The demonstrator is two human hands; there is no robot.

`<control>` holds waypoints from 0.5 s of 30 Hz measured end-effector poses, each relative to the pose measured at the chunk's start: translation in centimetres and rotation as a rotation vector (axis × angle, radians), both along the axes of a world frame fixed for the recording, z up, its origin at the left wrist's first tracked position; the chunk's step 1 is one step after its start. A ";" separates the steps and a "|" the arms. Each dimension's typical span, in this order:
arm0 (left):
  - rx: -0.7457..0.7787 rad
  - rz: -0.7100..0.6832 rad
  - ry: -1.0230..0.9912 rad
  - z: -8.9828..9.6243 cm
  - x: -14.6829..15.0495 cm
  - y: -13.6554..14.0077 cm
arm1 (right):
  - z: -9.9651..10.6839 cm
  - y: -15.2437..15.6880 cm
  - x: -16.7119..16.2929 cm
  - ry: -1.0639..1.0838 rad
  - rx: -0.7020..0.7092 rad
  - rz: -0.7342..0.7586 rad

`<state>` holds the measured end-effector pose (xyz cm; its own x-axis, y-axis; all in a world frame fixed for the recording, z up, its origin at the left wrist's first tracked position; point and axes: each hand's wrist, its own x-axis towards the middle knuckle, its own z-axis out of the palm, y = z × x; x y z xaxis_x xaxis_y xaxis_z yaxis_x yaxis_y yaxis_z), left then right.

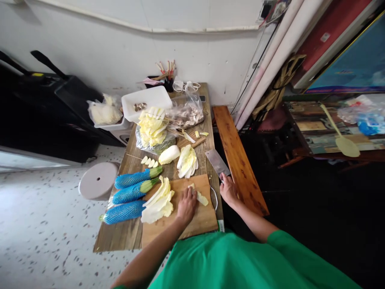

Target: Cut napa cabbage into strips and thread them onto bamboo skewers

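My right hand [228, 190] grips the handle of a cleaver [217, 161], its broad blade held off the right edge of the table and pointing away from me. My left hand [187, 204] is on the wooden cutting board [192, 228], its fingers closed over a pale piece of napa cabbage [202, 199]. Part of that piece is hidden under the fingers. Loose napa cabbage leaves [158, 202] lie at the board's left side. Beyond the board sit a stack of cut leaves [188, 161] and a white cabbage chunk [169, 154].
Three zucchini in blue foam nets [128, 195] lie on the left. Skewered slices [149, 161], skewered cabbage [152, 126], a white tub [147, 100] and a bag of mushrooms [189, 112] stand farther back. A wooden bench [240, 160] runs along the right; a stool [98, 180] stands left.
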<state>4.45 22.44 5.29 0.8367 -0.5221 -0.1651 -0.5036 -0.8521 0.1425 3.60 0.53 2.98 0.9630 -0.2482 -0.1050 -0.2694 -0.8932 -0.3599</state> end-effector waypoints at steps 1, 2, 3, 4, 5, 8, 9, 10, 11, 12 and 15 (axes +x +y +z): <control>0.011 -0.011 -0.003 -0.6 -0.3 0.4 | -0.3 0.2 1.0 0.007 -0.012 -0.002; 0.018 -0.007 -0.005 -1.0 -0.4 0.9 | -0.7 0.4 1.9 0.018 -0.026 -0.002; 0.021 0.003 -0.005 -1.5 -0.4 1.3 | -1.1 0.6 2.7 0.030 -0.041 -0.002; 0.017 0.019 -0.004 -1.8 -0.4 1.7 | -1.4 0.8 3.5 0.042 -0.057 -0.002; 0.006 0.035 -0.004 -2.1 -0.3 2.0 | -1.8 1.0 4.3 0.053 -0.072 0.000; -0.043 0.061 -0.018 -2.7 -0.4 2.8 | -2.5 1.7 6.5 0.081 -0.108 0.017; -0.056 0.065 -0.024 -2.9 -0.5 3.0 | -2.6 2.0 7.2 0.087 -0.117 0.029; -0.064 0.068 -0.028 -3.1 -0.7 3.1 | -2.7 2.3 7.9 0.091 -0.124 0.044; -0.067 0.070 -0.029 -3.2 -0.8 3.1 | -2.7 2.7 8.5 0.093 -0.130 0.063; -0.067 0.074 -0.030 -3.3 -0.9 3.1 | -2.7 3.1 9.0 0.093 -0.134 0.087; -0.057 0.089 -0.032 -3.3 -1.0 3.0 | -2.2 4.1 10.3 0.093 -0.147 0.169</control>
